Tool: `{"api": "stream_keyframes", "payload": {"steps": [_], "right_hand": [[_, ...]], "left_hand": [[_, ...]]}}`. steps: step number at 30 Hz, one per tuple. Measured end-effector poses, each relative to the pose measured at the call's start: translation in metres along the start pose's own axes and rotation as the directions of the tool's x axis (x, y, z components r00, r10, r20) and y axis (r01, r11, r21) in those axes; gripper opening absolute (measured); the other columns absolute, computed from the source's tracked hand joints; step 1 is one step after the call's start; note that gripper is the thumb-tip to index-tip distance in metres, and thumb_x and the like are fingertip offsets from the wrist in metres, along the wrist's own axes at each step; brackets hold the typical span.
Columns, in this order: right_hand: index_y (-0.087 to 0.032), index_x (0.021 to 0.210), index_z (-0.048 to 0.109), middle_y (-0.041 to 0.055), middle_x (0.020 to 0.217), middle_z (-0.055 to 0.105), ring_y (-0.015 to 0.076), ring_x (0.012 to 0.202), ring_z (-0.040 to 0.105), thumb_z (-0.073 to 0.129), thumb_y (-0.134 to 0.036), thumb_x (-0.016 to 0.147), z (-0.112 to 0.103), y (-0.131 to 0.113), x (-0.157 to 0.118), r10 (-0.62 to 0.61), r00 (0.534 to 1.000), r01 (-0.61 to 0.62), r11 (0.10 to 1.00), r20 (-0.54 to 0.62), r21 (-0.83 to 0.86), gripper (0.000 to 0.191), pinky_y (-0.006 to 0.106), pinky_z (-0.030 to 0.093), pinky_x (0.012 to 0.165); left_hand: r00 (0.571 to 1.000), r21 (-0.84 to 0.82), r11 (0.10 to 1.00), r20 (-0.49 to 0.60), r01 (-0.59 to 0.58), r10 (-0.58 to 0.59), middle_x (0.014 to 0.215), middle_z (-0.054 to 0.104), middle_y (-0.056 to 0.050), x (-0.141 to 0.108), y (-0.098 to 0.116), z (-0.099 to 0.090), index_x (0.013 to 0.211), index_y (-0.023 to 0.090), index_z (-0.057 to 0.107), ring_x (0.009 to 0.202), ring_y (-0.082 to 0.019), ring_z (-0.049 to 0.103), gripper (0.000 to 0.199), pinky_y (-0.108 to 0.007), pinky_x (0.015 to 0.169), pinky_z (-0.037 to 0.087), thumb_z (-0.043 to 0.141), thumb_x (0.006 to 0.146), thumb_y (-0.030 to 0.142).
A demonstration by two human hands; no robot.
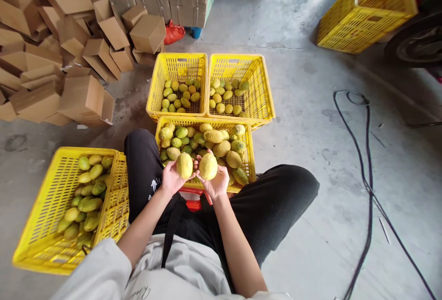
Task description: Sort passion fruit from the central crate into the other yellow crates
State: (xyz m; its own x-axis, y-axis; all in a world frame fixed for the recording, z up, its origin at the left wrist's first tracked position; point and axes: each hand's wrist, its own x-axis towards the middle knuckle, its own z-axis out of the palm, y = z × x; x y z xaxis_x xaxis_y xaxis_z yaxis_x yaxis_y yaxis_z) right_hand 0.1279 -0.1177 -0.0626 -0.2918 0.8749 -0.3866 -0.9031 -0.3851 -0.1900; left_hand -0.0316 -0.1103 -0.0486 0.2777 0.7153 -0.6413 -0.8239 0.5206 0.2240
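My left hand (171,178) holds a yellow papaya (184,166), its fingers curled around it from below. A second yellow papaya (208,166), slightly rounder at the sides, rests in the grip of my right hand (218,182). Both fruits are side by side with a small gap, above the near edge of a yellow crate (251,152) between my knees. That crate is filled with green and yellow papayas (213,136) of mixed sizes; my hands hide part of them.
Two yellow crates (152,83) (265,83) with smaller papayas stand beyond. Left of my leg, another crate (37,217) holds longer papayas (90,204). Cardboard boxes (84,97) pile up at the far left. On the right lie a black cable (369,166) and a yellow crate (348,19) near a wheel (417,44).
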Motion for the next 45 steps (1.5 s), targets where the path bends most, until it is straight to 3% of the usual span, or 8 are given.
{"api": "stream_keyframes", "payload": {"steps": [5, 9, 22, 26, 31, 37, 42, 45], "right_hand": [[-0.032, 0.126, 0.059, 0.0032, 0.101, 0.071, 0.0149, 0.079, 0.067, 0.064, -0.038, 0.083, -0.003, 0.0, 0.0, -0.023, 1.0, 0.023, 0.999, 0.0, 0.033, 0.044, 0.02, 0.057, 0.051], [-0.027, 0.115, 0.064, 0.0039, 0.098, 0.071, 0.0138, 0.074, 0.066, 0.07, -0.037, 0.079, -0.006, 0.003, 0.002, -0.023, 1.0, 0.023, 0.999, -0.002, 0.041, 0.038, 0.016, 0.053, 0.046], [-0.024, 0.119, 0.061, 0.007, 0.104, 0.072, 0.0216, 0.087, 0.07, 0.057, -0.036, 0.082, -0.003, -0.002, 0.003, 0.0, 0.995, 0.006, 0.998, -0.099, 0.061, 0.04, 0.031, 0.061, 0.06], [-0.025, 0.115, 0.063, 0.0073, 0.108, 0.072, 0.0238, 0.095, 0.07, 0.066, -0.036, 0.075, 0.001, -0.003, -0.001, -0.048, 0.998, 0.05, 0.997, -0.036, 0.056, 0.041, 0.039, 0.063, 0.073], [-0.027, 0.113, 0.063, 0.0038, 0.093, 0.073, 0.0164, 0.07, 0.068, 0.071, -0.043, 0.076, -0.004, 0.002, 0.0, 0.008, 1.0, -0.008, 1.0, 0.018, 0.008, 0.041, 0.03, 0.062, 0.062], [-0.019, 0.114, 0.061, 0.0083, 0.093, 0.075, 0.0205, 0.073, 0.073, 0.067, -0.044, 0.081, -0.01, 0.004, 0.007, 0.082, 0.995, -0.085, 0.995, -0.064, -0.046, 0.042, 0.029, 0.063, 0.059], [-0.023, 0.118, 0.058, 0.0075, 0.1, 0.075, 0.0262, 0.083, 0.074, 0.062, -0.037, 0.078, -0.011, 0.0, 0.007, 0.057, 0.998, -0.057, 0.998, -0.025, -0.014, 0.043, 0.042, 0.064, 0.068], [-0.026, 0.119, 0.058, 0.0065, 0.106, 0.073, 0.0291, 0.095, 0.072, 0.059, -0.032, 0.074, -0.01, -0.002, 0.004, 0.049, 0.999, -0.049, 0.999, 0.004, -0.023, 0.045, 0.051, 0.061, 0.08]], "left_hand": [[0.999, 0.09, 0.996, 0.026, -0.025, 0.023, 0.108, 0.072, -0.014, 0.0, -0.003, -0.001, 0.118, 0.015, 0.061, 0.1, -0.031, 0.071, 0.033, -0.04, 0.073, 0.059, 0.053, 0.091, 0.031], [0.998, 0.159, 0.987, 0.06, -0.015, 0.005, 0.109, 0.071, -0.012, 0.005, -0.007, -0.007, 0.129, 0.018, 0.056, 0.089, -0.026, 0.072, 0.041, -0.03, 0.06, 0.056, 0.06, 0.089, 0.028], [0.999, 0.045, 0.999, 0.054, -0.006, 0.004, 0.114, 0.072, -0.012, -0.001, -0.003, 0.003, 0.139, 0.02, 0.052, 0.105, -0.027, 0.07, 0.045, -0.048, 0.09, 0.056, 0.042, 0.097, 0.027], [0.999, 0.052, 0.998, 0.022, -0.039, 0.038, 0.119, 0.07, -0.014, -0.002, -0.001, 0.004, 0.136, 0.017, 0.054, 0.102, -0.026, 0.071, 0.043, -0.035, 0.074, 0.059, 0.042, 0.099, 0.033], [0.999, 0.123, 0.992, 0.033, -0.008, 0.004, 0.09, 0.071, -0.011, 0.002, -0.004, -0.002, 0.126, 0.016, 0.057, 0.064, -0.018, 0.066, 0.043, -0.022, 0.045, 0.048, 0.047, 0.097, 0.046], [0.996, 0.16, 0.987, 0.087, 0.013, -0.027, 0.093, 0.071, -0.011, 0.003, -0.005, -0.003, 0.137, 0.021, 0.051, 0.068, -0.021, 0.068, 0.049, -0.028, 0.051, 0.052, 0.05, 0.094, 0.044], [0.996, 0.096, 0.995, 0.087, 0.013, -0.021, 0.101, 0.071, -0.015, 0.0, -0.001, 0.003, 0.142, 0.017, 0.049, 0.077, -0.025, 0.07, 0.051, -0.038, 0.062, 0.058, 0.038, 0.095, 0.034], [0.996, 0.082, 0.997, 0.085, 0.012, -0.019, 0.097, 0.071, -0.015, -0.001, 0.0, 0.003, 0.136, 0.014, 0.054, 0.077, -0.023, 0.069, 0.047, -0.034, 0.062, 0.059, 0.037, 0.098, 0.035]]}}
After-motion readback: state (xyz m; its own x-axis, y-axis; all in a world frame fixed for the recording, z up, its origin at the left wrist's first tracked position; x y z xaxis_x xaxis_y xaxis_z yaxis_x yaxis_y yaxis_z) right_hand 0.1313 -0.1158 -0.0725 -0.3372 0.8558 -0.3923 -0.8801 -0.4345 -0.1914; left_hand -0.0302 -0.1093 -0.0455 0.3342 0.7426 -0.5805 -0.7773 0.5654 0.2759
